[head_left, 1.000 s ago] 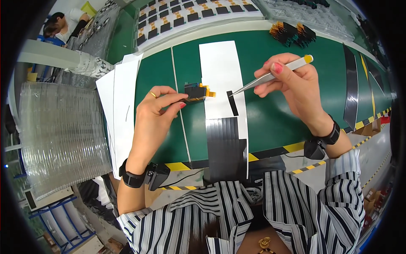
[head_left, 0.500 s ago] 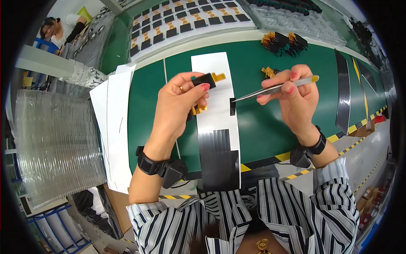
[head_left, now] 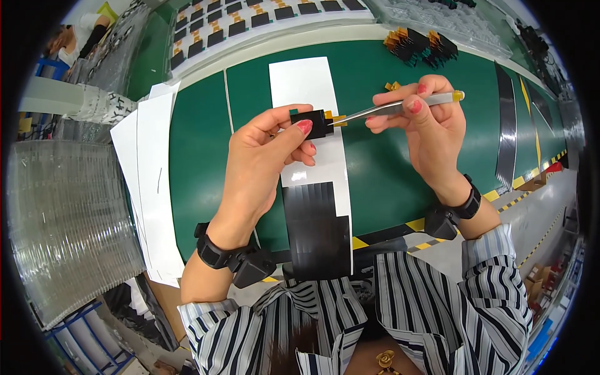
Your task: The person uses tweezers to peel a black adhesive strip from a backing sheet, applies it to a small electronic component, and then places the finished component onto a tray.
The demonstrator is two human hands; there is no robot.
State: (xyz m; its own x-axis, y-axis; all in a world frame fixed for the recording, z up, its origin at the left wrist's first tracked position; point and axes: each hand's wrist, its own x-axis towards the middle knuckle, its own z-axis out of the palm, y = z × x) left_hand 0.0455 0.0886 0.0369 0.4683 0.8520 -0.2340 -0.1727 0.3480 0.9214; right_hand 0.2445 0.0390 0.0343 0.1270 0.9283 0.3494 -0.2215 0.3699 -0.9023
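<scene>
My left hand point(head_left: 253, 153) pinches a small flat black screen module point(head_left: 309, 117) with a gold flex cable point(head_left: 337, 119) on its right end. It is held above a white backing sheet point(head_left: 303, 81) that bears rows of black adhesive strips point(head_left: 312, 231) at its near end. Metal tweezers point(head_left: 394, 109) are gripped between the thumb and fingers of my right hand point(head_left: 434, 134). Their tips meet the module's right edge, by the root of the cable, where a small dark piece shows; whether it is stuck down I cannot tell.
Several similar modules stand stacked point(head_left: 412, 47) at the far right of the green table point(head_left: 200, 156); another gold cable point(head_left: 392, 86) lies nearer. A tray point(head_left: 219, 53) of modules is at the back. White sheets point(head_left: 147, 187) and clear plastic trays point(head_left: 69, 219) sit left. A person point(head_left: 78, 40) is beyond.
The tweezers have moved left from a small black piece at the sheet's right edge to the module. That piece has left the sheet. The module has turned more level in my left hand.
</scene>
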